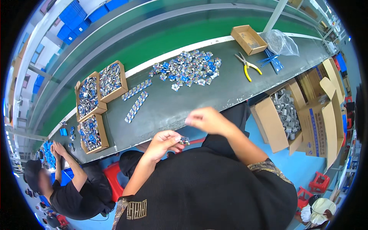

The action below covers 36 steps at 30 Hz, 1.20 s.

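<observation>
Between the thumb and fingers of my left hand (163, 145) is a small silver-and-blue part (184, 141), held just off the bench's near edge. My right hand (209, 121) hovers up and to the right of it, apart from the part. Its fingers are drawn together and slightly blurred, and I cannot make out anything in them. Farther back on the dark bench (165, 111) lies a loose pile of similar small parts (188, 68). Left of that pile, more of them form two neat rows, a farther row (136, 90) and a nearer row (136, 107).
Cardboard trays full of parts (92, 132) stand at left, beside a co-worker (73, 188). Yellow-handled pliers (247, 67), an open carton (249, 40) and a clear plastic bag (281, 42) lie far right. Below, a box (268, 122) holds grey parts (285, 113).
</observation>
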Tool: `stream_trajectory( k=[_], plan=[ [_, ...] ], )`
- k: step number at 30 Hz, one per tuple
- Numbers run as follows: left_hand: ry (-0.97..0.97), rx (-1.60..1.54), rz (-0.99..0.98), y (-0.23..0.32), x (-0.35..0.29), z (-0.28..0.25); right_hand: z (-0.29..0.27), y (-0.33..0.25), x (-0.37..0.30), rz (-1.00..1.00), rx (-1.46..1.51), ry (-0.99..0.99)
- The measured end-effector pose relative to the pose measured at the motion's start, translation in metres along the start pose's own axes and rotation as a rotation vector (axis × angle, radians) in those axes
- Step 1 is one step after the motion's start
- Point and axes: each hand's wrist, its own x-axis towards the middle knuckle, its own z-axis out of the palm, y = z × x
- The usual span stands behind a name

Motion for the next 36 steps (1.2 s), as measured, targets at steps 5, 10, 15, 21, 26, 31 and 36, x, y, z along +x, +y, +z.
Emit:
stream_trajectory(
  k=[5, 10, 15, 21, 26, 31, 36],
  plan=[
    [0.04, 0.077, 0.023, -0.001, 0.002, 0.003, 0.021, -0.001, -0.009, -0.07, 0.139, -0.251],
    [0.069, 0.101, -0.024, 0.007, 0.0, 0.01, 0.017, -0.007, -0.006, -0.013, 0.115, -0.34],
    [-0.196, 0.187, -0.009, 0.007, -0.01, -0.003, 0.03, 0.001, -0.009, -0.168, 0.252, -0.416],
    [-0.131, 0.162, -0.028, 0.016, -0.023, 0.001, 0.044, 0.004, -0.016, -0.092, 0.456, -0.403],
    [-0.096, 0.285, -0.119, 0.028, -0.012, 0.005, 0.029, -0.008, -0.016, -0.027, 0.306, -0.324],
    [-0.158, 0.125, -0.126, 0.016, -0.011, 0.004, 0.031, -0.004, -0.024, -0.018, 0.293, -0.381],
    [-0.156, -0.062, -0.105, 0.002, -0.021, 0.005, 0.053, 0.006, -0.035, -0.076, 0.435, -0.291]
  ],
)
